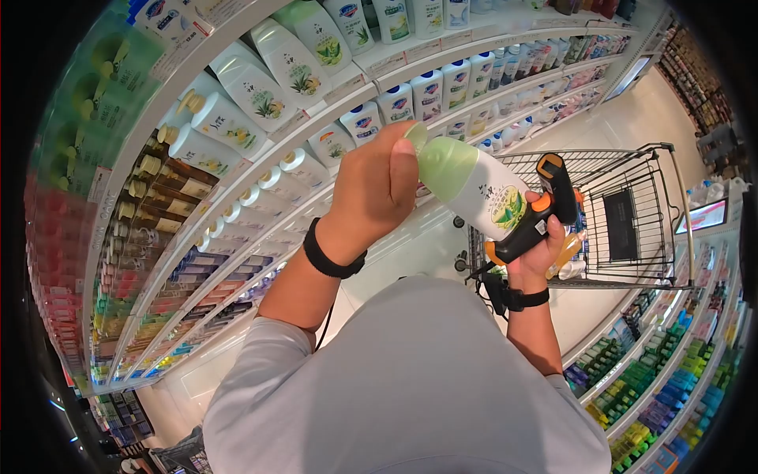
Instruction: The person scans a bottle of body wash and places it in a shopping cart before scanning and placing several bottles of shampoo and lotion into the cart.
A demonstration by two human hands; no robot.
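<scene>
A white body wash bottle point(491, 197) with a pale green top and leafy label is held tilted before me. My left hand point(373, 186) is closed at its upper end, with thumb and fingers pinching the light green cap point(416, 137). At the lower end, my right hand point(545, 246) is wrapped round a black and orange handheld barcode scanner point(559, 189), which overlaps the bottle's base. Fingers of the right hand are partly hidden behind the scanner and bottle. Both wrists carry black straps.
A wire shopping cart point(620, 221) with some goods inside stands just beyond my right hand. Shelves of body wash bottles point(288, 67) curve along the left and front. More shelves with colourful bottles point(655, 379) are at lower right. Pale tiled floor point(395, 253) shows between.
</scene>
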